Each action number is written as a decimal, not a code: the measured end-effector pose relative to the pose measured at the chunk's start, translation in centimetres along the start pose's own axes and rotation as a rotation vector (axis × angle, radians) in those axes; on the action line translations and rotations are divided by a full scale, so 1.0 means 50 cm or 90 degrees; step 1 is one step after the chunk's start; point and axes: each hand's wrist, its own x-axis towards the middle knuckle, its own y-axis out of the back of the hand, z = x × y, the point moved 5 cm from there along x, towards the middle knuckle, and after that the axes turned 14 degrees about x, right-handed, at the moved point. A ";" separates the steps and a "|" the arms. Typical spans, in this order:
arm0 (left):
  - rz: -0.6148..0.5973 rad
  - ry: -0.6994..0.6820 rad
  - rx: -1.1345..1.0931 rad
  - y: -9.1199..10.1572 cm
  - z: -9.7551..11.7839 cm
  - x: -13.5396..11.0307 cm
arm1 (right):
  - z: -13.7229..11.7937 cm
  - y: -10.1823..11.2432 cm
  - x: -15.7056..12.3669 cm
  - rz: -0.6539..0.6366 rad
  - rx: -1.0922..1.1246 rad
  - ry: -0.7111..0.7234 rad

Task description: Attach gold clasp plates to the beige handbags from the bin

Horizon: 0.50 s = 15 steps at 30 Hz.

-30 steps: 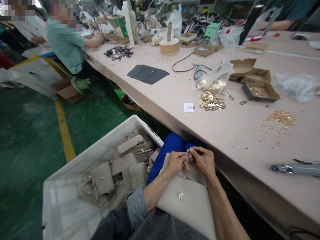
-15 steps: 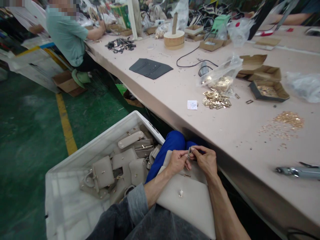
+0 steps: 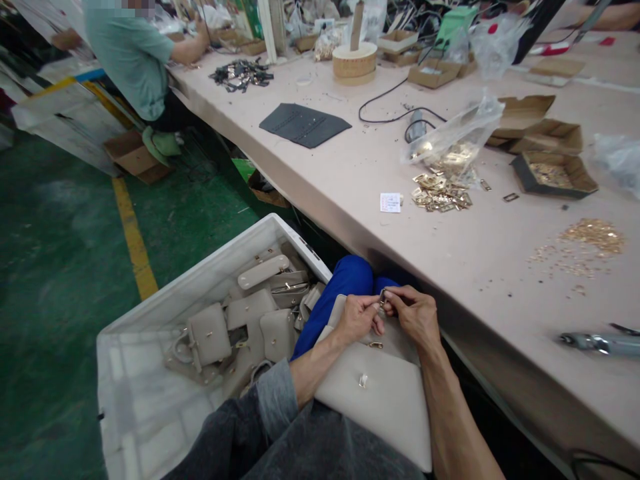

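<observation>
Two bare hands meet over a pale grey-beige bag (image 3: 395, 410) lying across the worker's lap, between a white bin (image 3: 143, 400) of similar bags and a long worktable (image 3: 465, 267). At the fingertips, above the bag's far edge, sits a small metal-trimmed piece (image 3: 383, 298), too small from here to make out fully. A slip looks like the main risk: the piece offers little to hold, and a loosened pinch could send it down beside the blue trouser leg (image 3: 350, 283) or into the dark gap under the table edge. Scratching is another hazard, since metal dragged over the smooth panel could mark it near the fitting (image 3: 363, 381) on its front. The bag itself, propped on a lap rather than on a firm surface, could slide if a knee shifts. The right hand (image 3: 417, 315) comes in from the right, wrist bent, thumb and forefinger narrowed on the piece, its forearm running along the bag's side. The left hand (image 3: 357, 320) reaches across the bag below a rolled sleeve, fingers curled inward and forefinger stretched to the piece; whether it grips or only steadies, an onlooker cannot tell.
</observation>
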 end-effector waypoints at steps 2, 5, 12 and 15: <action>0.001 0.008 -0.020 0.001 0.001 0.001 | 0.005 0.002 0.003 -0.010 -0.001 0.007; 0.005 0.010 -0.052 0.003 0.003 0.004 | 0.005 0.002 0.005 -0.024 -0.010 0.019; 0.030 0.011 -0.071 0.004 -0.001 0.004 | 0.001 0.001 0.003 -0.042 -0.016 0.037; 0.034 0.010 -0.082 0.004 0.000 0.005 | -0.001 0.000 0.002 -0.043 -0.029 0.051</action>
